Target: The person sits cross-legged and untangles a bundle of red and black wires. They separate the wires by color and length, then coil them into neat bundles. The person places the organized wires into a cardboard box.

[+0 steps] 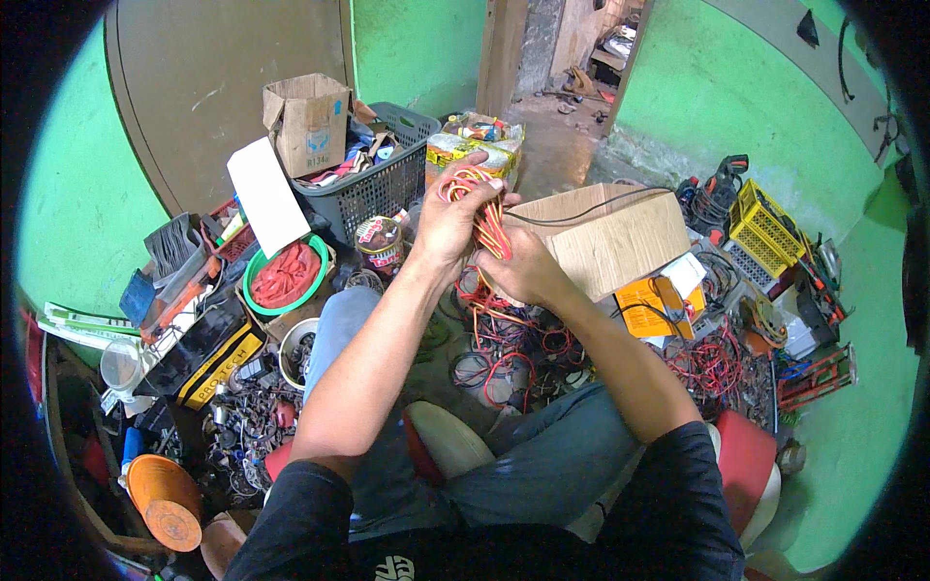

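Note:
My left hand (456,218) holds the upper end of a looped bundle of red and yellow wires (491,225), with the thumb across it. Lower on the same bundle, my right hand (524,267) is closed around it, its fingers partly hidden behind the palm. Both hands are raised in front of me, close together. Beneath them a tangle of red, black and blue wires (501,327) lies on the floor. Just beyond my right hand stands an open cardboard box (617,240), with a black cable (581,218) running over its edge.
To the left are a green basin (251,294) with a red plastic bag, a round tin (379,243), a grey laundry basket (363,181) and loose metal parts (243,428). On the right sit an orange box (650,309), a yellow crate (766,225) and more red wires (708,359).

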The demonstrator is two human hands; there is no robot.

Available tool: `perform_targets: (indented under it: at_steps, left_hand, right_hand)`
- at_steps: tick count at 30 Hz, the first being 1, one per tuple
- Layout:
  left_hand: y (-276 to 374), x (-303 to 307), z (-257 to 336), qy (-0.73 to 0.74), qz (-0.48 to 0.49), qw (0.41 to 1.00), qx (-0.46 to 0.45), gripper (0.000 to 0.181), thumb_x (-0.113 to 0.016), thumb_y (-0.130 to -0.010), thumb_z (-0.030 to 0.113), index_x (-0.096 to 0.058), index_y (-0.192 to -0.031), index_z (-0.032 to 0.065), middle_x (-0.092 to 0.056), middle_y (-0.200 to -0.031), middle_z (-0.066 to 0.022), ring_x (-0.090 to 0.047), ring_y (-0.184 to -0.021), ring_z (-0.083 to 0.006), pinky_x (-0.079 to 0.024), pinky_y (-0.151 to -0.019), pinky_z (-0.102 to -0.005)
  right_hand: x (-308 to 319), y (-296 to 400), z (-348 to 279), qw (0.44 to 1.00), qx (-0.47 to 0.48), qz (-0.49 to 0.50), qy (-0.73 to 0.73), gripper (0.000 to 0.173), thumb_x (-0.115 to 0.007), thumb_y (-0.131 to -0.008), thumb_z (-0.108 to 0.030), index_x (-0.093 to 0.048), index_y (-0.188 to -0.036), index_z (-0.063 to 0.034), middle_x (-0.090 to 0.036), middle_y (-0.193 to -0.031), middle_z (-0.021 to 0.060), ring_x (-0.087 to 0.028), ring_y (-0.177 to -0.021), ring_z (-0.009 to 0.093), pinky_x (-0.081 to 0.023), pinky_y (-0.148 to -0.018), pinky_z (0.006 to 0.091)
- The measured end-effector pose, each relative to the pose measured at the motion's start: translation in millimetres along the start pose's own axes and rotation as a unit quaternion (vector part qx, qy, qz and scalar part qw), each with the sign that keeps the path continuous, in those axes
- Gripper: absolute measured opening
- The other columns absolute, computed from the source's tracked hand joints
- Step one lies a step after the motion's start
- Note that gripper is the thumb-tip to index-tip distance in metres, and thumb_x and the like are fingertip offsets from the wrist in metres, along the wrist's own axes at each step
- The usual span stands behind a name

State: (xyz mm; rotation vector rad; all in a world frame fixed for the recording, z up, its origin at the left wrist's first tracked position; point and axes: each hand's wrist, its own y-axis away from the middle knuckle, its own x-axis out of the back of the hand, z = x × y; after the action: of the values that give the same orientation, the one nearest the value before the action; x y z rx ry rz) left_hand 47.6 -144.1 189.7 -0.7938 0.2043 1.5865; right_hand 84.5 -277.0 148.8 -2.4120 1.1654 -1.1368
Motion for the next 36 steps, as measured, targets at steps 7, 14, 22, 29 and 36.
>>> perform_targets:
  at_steps: [7, 14, 22, 29, 36]
  left_hand:
    - [1, 1, -6, 0.052, 0.013, 0.998, 0.024, 0.018, -0.061, -0.095, 0.018, -0.052, -0.103, 0.0044, -0.054, -0.075, -0.0058, -0.052, -0.058, -0.0153, -0.049, -0.055, -0.0307]
    - [4, -1, 4, 0.049, -0.033, 0.997, 0.058, 0.034, -0.055, -0.097, 0.042, -0.048, -0.090, 0.0093, -0.044, -0.060, -0.0034, -0.041, -0.048, -0.0124, -0.038, -0.049, -0.0283]
    - [4, -2, 12, 0.047, -0.004, 0.998, 0.045, 0.034, -0.056, -0.097, 0.043, -0.047, -0.086, 0.0110, -0.044, -0.057, -0.0019, -0.041, -0.045, -0.0132, -0.039, -0.049, -0.0299]
    - [-3, 5, 17, -0.104, -0.072, 0.992, -0.015, 0.057, -0.055, -0.097, 0.043, -0.045, -0.135, 0.0027, -0.059, -0.118, -0.0124, -0.061, -0.099, -0.0165, -0.051, -0.082, -0.0295]
    - [6, 11, -29, -0.279, -0.028, 0.954, 0.104, 0.059, -0.052, -0.096, 0.051, -0.045, -0.128, 0.0010, -0.058, -0.107, -0.0107, -0.061, -0.082, -0.0155, -0.049, -0.075, -0.0322]
  right_hand:
    - [-8, -1, 42, 0.997, -0.043, -0.056, -0.037, 0.035, -0.068, -0.078, -0.019, -0.057, -0.103, 0.0029, -0.062, -0.088, 0.0215, -0.064, -0.085, 0.033, -0.049, -0.079, 0.0419]
    - [-14, 1, 48, 0.977, -0.070, -0.115, -0.166, 0.030, -0.068, -0.082, -0.016, -0.057, -0.099, 0.0069, -0.064, -0.084, 0.0189, -0.065, -0.075, 0.026, -0.052, -0.067, 0.0357]
    - [-9, -3, 3, 0.921, -0.274, -0.137, -0.240, 0.017, -0.065, -0.089, -0.012, -0.053, -0.081, -0.0043, -0.051, -0.058, 0.0012, -0.047, -0.041, 0.010, -0.039, -0.038, 0.0264]
    - [6, -6, -6, 0.935, -0.244, 0.021, -0.258, 0.031, -0.070, -0.087, -0.027, -0.051, -0.073, -0.0062, -0.045, -0.051, -0.0017, -0.045, -0.040, 0.010, -0.035, -0.037, 0.0296]
    - [62, 2, 13, 0.803, -0.245, 0.190, -0.509, 0.040, -0.056, -0.097, -0.037, -0.044, -0.066, -0.0147, -0.029, -0.046, -0.0057, -0.032, -0.036, 0.010, -0.027, -0.037, 0.0256]
